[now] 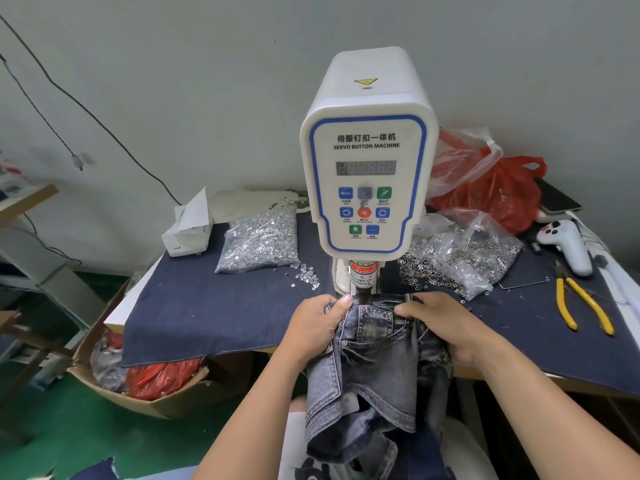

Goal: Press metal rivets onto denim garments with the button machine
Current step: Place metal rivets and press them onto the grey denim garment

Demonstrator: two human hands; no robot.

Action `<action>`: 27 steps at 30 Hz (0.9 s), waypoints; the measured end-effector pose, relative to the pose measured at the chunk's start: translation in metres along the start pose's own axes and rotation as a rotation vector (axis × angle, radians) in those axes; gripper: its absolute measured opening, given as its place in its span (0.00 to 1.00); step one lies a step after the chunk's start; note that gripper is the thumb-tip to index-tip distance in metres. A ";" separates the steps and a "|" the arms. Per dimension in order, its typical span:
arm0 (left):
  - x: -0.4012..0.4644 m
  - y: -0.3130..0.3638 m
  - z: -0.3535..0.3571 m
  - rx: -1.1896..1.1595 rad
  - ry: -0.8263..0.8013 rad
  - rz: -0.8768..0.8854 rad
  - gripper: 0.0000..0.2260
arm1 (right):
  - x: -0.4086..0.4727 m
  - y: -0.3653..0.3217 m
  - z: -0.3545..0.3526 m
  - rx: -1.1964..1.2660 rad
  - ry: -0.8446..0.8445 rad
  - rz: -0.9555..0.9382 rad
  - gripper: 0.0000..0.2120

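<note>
A white servo button machine (367, 161) stands at the middle of the table, its dark press head (363, 282) pointing down. Grey-blue denim jeans (375, 348) lie with the waistband and a front pocket right under the press head. My left hand (313, 327) grips the waistband on the left, thumb on top beside the press head. On the right, my right hand (446, 323) pinches the waistband, thumb on the pocket edge. The rest of the jeans hangs down over the table's front edge between my arms.
A clear bag of silver rivet pins (259, 240) lies left of the machine, a bag of ring caps (460, 258) right. Yellow-handled pliers (581, 306), a white controller (568, 244) and red plastic bags (491, 188) occupy the right. A cardboard box (145, 386) sits on the floor, left.
</note>
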State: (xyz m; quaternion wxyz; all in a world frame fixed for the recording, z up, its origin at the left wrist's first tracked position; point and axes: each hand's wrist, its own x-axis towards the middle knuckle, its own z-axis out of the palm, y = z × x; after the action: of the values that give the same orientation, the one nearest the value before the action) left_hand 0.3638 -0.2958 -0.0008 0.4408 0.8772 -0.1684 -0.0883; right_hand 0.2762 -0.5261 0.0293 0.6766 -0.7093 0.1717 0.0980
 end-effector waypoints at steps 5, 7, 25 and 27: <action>0.001 0.000 0.000 0.001 -0.009 0.000 0.26 | -0.001 -0.001 0.001 -0.004 0.001 -0.001 0.11; 0.001 0.000 0.000 0.002 -0.004 -0.001 0.25 | -0.001 -0.001 0.001 0.017 -0.005 0.009 0.11; 0.002 -0.005 0.002 0.007 0.006 0.008 0.24 | -0.001 -0.002 0.001 -0.013 0.018 0.016 0.22; 0.002 -0.004 0.002 0.006 0.004 0.007 0.24 | -0.001 -0.002 0.001 -0.016 0.015 0.015 0.22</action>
State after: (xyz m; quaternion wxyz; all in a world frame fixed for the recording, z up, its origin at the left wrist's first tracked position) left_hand 0.3661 -0.2953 -0.0054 0.4388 0.8781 -0.1711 -0.0846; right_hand 0.2762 -0.5253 0.0316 0.6687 -0.7142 0.1814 0.0992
